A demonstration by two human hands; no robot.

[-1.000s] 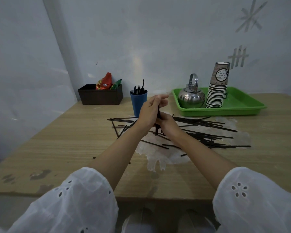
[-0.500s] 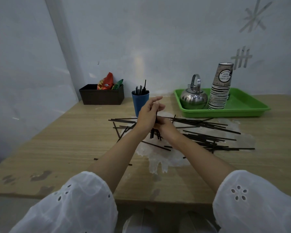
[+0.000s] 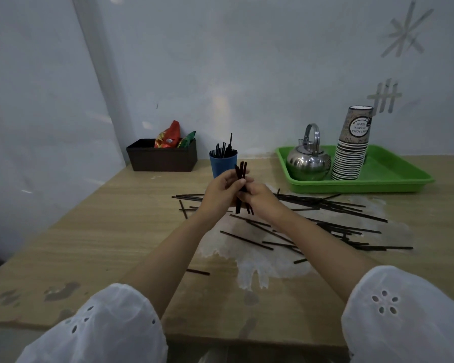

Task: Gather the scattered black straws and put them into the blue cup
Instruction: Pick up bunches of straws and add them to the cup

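A small bundle of black straws (image 3: pixel 241 171) stands upright above the table, held between both hands. My left hand (image 3: pixel 222 192) grips it from the left, and my right hand (image 3: pixel 260 197) grips its lower part from the right. Just behind the hands stands the blue cup (image 3: pixel 222 166) with several black straws upright in it. Many more scattered black straws (image 3: pixel 333 218) lie on the wooden table (image 3: pixel 116 231), mostly to the right of the hands, with a few to the left.
A green tray (image 3: pixel 393 179) at the back right carries a steel kettle (image 3: pixel 308 159) and a stack of paper cups (image 3: pixel 351 150). A dark box (image 3: pixel 163 158) with snack packets sits at the back left. A whitish stain (image 3: pixel 260 260) covers the table's middle.
Both hands have lifted the bundle of straws slightly off the table, and its top ends now stick out above my fingers, close to the blue cup.
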